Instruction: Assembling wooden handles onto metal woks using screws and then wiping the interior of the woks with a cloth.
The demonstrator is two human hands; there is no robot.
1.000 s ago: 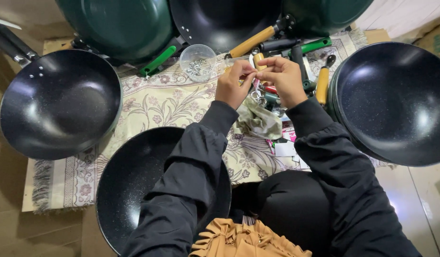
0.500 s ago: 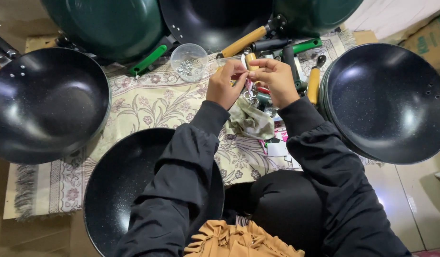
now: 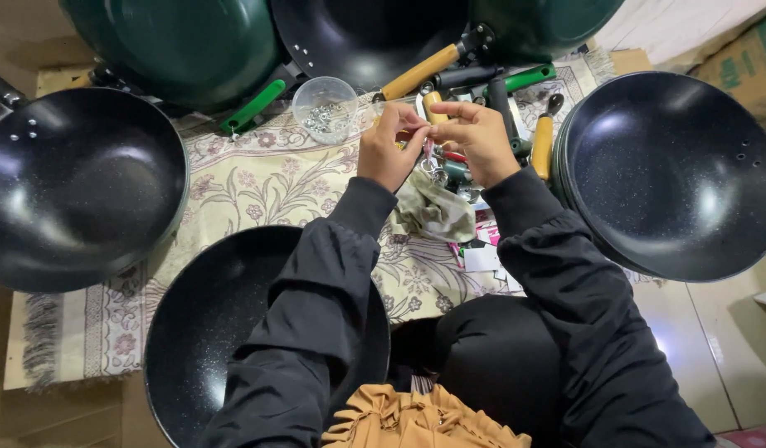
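Both hands meet above a patterned mat (image 3: 233, 182). The left hand (image 3: 387, 149) and right hand (image 3: 478, 137) pinch a small part (image 3: 424, 126) between their fingertips, too small to identify. Just left of them stands a clear plastic cup (image 3: 325, 108) holding small metal bits. Below the hands lie a crumpled cloth (image 3: 432, 214) and pink-and-white paper packets (image 3: 482, 249). A brown cardboard box (image 3: 744, 62) with green print sits at the top right corner, behind a black wok (image 3: 673, 174).

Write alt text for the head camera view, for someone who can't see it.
Seen from above, a seated person in black sleeves brings the left hand and right hand together, pinching a small part too tiny to identify. They work over a floral mat ringed by dark woks, beside a clear cup of small metal pieces.
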